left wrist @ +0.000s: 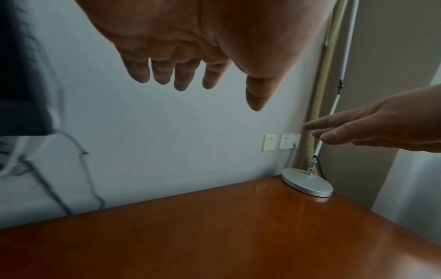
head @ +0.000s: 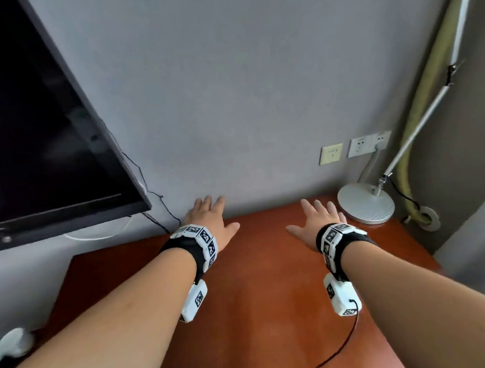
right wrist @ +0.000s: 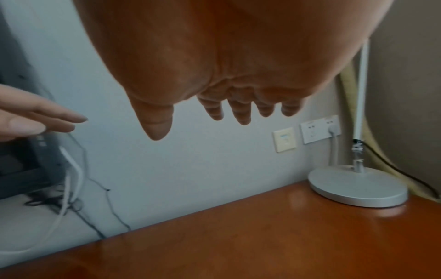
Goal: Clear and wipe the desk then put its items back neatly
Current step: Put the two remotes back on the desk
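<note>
A reddish-brown wooden desk (head: 260,284) stands against a grey wall. Both my hands hover above its far half, palms down, fingers spread and straight, holding nothing. My left hand (head: 209,215) is over the desk's far left corner near the wall. My right hand (head: 316,218) is to the right, just left of a silver lamp base (head: 366,203) at the far right corner. The left wrist view shows the left hand (left wrist: 190,79) above the bare desk (left wrist: 214,236) with the lamp base (left wrist: 307,183) beyond. The right wrist view shows the right hand (right wrist: 214,113) and lamp base (right wrist: 358,188).
A black wall-mounted TV (head: 34,136) hangs at the left, with cables (head: 155,202) dangling below it. Wall sockets (head: 368,143) sit behind the lamp, whose arm (head: 422,123) rises to the right beside a yellowish pipe (head: 430,82). A white object (head: 7,344) lies left of the desk.
</note>
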{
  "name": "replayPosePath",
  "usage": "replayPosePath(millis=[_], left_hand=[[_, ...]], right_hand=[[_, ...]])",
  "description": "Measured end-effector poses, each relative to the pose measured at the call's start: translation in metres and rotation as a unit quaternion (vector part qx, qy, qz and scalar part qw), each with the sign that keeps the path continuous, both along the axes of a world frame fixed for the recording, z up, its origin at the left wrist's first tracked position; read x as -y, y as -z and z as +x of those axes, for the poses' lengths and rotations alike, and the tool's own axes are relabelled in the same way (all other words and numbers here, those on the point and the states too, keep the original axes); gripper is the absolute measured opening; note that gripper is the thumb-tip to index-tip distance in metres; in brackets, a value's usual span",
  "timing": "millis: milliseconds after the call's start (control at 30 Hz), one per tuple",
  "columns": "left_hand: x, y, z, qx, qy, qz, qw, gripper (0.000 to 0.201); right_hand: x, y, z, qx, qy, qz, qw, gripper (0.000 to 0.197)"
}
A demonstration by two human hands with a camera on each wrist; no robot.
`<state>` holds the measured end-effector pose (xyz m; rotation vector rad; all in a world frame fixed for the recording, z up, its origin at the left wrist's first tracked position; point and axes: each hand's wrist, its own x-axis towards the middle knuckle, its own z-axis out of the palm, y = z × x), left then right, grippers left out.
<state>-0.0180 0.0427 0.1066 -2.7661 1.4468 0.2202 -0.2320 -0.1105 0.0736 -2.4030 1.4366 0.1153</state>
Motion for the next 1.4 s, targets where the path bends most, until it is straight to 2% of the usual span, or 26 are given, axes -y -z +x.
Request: replayPosePath(millis=[300,533,733,933,1133,1200,1333,1400], left_hand=[[-0.217,-0.016,0.087,-0.023,-0.075,-0.001,0.997,0.088],[-0.356,-0.015,0.129,-0.059,-0.149,-0.019,0.987,0.091],[-0.435,-0.007,0.130,-0.078,-0.227,-0.018,0.971,0.091],[-0.500,0.018,0.110,-0.069,-0.282,0.003,0.957,0.090],[-0.563,0.041,0.094,-0.107,-0.317,0.023,0.942,0.095],[-0.580,0.036,0.099,-0.105,-0.328,0.012,0.939,0.096],[-0.609,0.015,0.119,-0.093,-0.338,-0.024,0.936,0.075],[-0.628,0.007,0.130,-0.088,-0.328,-0.025,0.940,0.078]], right_hand=[[-0.188,-0.010,0.098,-0.006,-0.058,-0.005,0.998,0.089],[-0.300,-0.023,0.149,-0.047,-0.135,0.008,0.990,0.090],[-0.348,-0.024,0.183,-0.054,-0.213,-0.014,0.976,0.088],[-0.389,0.004,0.196,-0.064,-0.258,0.033,0.963,0.089],[-0.439,0.032,0.198,-0.095,-0.292,0.085,0.948,0.092],[-0.452,0.026,0.204,-0.084,-0.298,0.083,0.947,0.092],[-0.478,0.004,0.227,-0.066,-0.290,0.067,0.952,0.092],[-0.495,-0.006,0.240,-0.056,-0.282,0.057,0.956,0.092]])
